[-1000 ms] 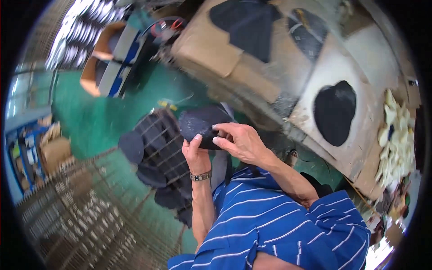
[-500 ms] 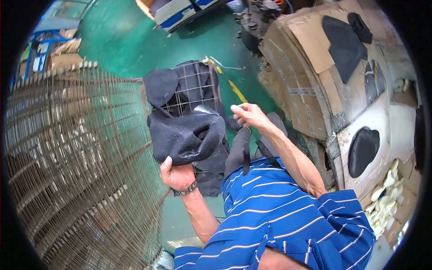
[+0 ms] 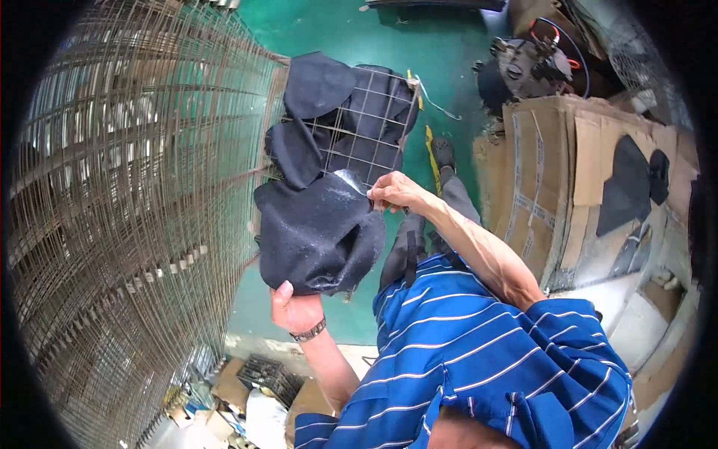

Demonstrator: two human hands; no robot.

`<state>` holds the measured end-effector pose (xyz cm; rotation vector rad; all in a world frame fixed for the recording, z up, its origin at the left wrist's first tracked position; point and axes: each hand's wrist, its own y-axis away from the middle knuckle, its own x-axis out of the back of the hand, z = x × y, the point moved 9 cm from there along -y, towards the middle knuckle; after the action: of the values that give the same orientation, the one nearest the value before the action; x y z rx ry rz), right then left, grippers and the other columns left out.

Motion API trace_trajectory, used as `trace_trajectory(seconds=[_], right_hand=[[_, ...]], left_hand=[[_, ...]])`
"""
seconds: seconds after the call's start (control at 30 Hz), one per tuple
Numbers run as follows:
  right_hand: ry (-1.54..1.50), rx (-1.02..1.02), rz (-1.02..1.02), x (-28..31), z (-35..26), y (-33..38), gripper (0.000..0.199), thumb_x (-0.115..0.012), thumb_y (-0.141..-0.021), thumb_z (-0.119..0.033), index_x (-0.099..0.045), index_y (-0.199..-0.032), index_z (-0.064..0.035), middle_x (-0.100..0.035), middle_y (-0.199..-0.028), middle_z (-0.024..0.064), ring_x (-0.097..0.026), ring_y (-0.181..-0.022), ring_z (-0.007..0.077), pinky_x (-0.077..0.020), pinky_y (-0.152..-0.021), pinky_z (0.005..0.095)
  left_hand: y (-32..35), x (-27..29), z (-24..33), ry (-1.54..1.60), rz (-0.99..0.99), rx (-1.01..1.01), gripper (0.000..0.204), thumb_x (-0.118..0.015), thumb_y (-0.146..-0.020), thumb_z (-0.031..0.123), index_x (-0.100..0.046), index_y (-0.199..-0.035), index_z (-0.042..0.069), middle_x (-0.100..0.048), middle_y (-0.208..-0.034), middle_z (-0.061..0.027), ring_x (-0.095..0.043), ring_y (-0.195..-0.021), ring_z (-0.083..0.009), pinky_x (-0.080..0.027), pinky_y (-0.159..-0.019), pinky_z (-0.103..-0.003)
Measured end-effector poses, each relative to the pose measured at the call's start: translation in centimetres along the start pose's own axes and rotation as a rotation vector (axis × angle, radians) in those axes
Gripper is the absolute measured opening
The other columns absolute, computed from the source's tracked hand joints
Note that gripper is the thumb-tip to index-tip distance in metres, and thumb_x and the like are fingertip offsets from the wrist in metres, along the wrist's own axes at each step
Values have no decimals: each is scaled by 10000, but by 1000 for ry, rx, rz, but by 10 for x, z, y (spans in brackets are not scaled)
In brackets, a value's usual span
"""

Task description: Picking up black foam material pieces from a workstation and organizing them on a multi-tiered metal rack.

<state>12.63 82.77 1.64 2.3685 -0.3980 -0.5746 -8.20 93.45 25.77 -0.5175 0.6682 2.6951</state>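
A black, felt-like moulded piece [image 3: 310,232] with a hollow fold and whitish specks lies over the wire rack in front of me. My left hand [image 3: 298,308] grips its near edge, thumb on top and fingers underneath. At the piece's far right corner, beside a whitish patch, my right hand [image 3: 400,191] has its fingertips pinched together. What sits between those fingertips is too small to make out. Other black pieces, one rounded [image 3: 320,84] and one smaller [image 3: 294,153], rest farther up the wire rack [image 3: 380,118].
Tall stacked wire racks [image 3: 149,172] fill the left side. On the right stands a large cardboard box [image 3: 535,179] with a black cut piece [image 3: 627,183] on it. A machine part with hoses [image 3: 527,67] is behind the box. Yellow tape [image 3: 432,153] marks the green floor.
My right hand has come from the right to the piece's far corner, its fingers closing. The black piece has spread flatter, still in my left hand. The whole view has shifted.
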Motion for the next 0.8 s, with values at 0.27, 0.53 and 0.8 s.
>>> trace_trajectory(seconds=[0.27,0.53,0.8], right_hand=[[767,182,-13,6,-24,-46,332,-599,-909,-310,-751,-1029,-40,-756,-930,195,-732,-830,363,-572,-773,458],[278,-155,-19,39,-36,-36,591,-671,-898,-596,-754,-986,-18,-751,-840,133,-734,-797,224,-553,-680,326],[451,90,-86,37,-46,-47,460,-712,-920,-444,-767,-948,12,-725,-767,127,-715,-752,218,-559,-691,359]], left_hand=[[14,-10,-3,62,151,44,772,-634,-784,154,-432,-1501,-48,-488,-1525,-207,-477,-1394,-382,-355,-1190,-540],[6,-6,-2,35,211,-9,780,-626,-779,160,-425,-1500,-57,-500,-1509,-216,-493,-1375,-399,-382,-1169,-547],[-7,-5,-7,2,225,30,749,-630,-766,165,-472,-1462,-62,-544,-1460,-217,-527,-1335,-403,-404,-1150,-542]])
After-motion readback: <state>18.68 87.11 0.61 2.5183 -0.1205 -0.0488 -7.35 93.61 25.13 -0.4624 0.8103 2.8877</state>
